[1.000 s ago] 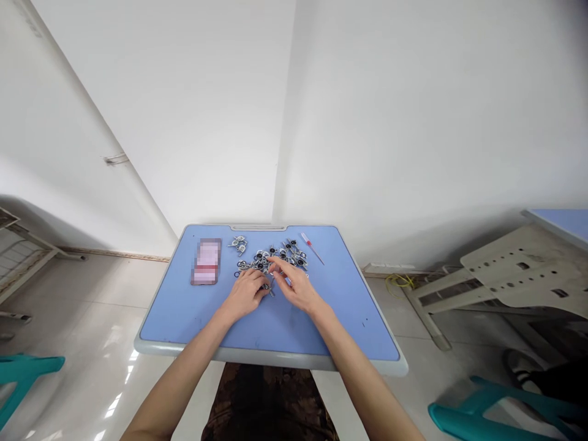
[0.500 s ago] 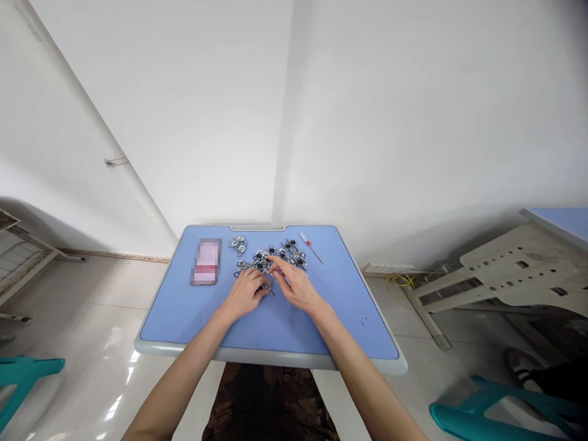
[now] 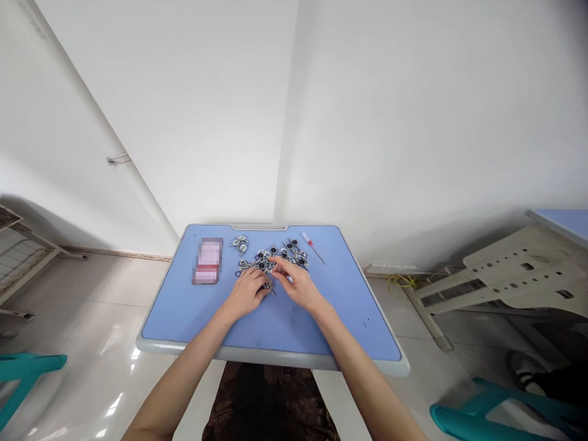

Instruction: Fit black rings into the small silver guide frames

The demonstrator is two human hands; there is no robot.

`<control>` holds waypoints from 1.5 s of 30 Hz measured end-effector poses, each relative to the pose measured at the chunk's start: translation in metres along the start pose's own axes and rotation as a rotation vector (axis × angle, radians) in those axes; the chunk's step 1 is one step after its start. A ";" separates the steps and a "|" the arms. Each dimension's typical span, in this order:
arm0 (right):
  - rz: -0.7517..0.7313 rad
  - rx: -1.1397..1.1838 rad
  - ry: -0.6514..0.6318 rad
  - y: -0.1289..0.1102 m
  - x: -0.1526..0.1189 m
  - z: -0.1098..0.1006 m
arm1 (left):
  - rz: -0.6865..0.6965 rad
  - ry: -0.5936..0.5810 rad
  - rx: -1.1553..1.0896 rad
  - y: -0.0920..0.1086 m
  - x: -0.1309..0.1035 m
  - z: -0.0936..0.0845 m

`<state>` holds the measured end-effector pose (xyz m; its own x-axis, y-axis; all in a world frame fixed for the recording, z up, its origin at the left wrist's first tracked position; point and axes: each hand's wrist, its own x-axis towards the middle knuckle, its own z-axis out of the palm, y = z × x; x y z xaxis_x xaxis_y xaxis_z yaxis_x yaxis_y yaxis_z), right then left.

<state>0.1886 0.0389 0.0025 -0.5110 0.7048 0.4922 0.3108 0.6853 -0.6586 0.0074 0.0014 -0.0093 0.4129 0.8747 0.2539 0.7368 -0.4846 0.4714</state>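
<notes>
On the blue desktop, my left hand (image 3: 249, 291) is closed, thumb and fingers pinching a small metal fitting (image 3: 273, 293) whose shank sticks out to the right. My right hand (image 3: 297, 285) is beside it, fingers bent and fingertips close together near the fitting. Whether something small sits between those fingertips cannot be made out. Just beyond both hands spreads a pile of similar silvery fittings (image 3: 301, 261), several with black round parts. A smaller group of silvery fittings (image 3: 241, 245) lies apart, behind and to the left.
A phone (image 3: 208, 261) with a blurred screen lies at the desk's left. A thin tool with a clear-and-red handle (image 3: 307, 239) rests at the right rear. The desk (image 3: 294, 334) stands against a white wall. Teal stools (image 3: 478, 413) and another desk (image 3: 505, 269) flank it.
The view has shifted very slightly. Both hands stay in nearly the same place, with the fitting still in my left hand; only slight finger movement shows.
</notes>
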 end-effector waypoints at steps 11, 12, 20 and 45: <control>-0.079 -0.343 0.056 -0.008 0.001 0.010 | 0.005 0.014 0.035 -0.001 0.000 0.003; -0.083 -0.341 0.057 -0.008 0.001 0.010 | 0.007 0.016 0.038 0.000 0.000 0.002; -0.087 -0.259 0.071 -0.003 -0.002 0.006 | 0.015 0.038 0.023 0.001 0.000 0.000; 0.085 -0.157 0.091 -0.006 -0.004 -0.014 | 0.076 -0.031 0.137 0.002 -0.002 -0.004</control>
<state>0.2002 0.0352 0.0127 -0.4053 0.7702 0.4924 0.4745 0.6377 -0.6069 0.0059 -0.0019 -0.0052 0.4853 0.8356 0.2573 0.7678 -0.5481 0.3318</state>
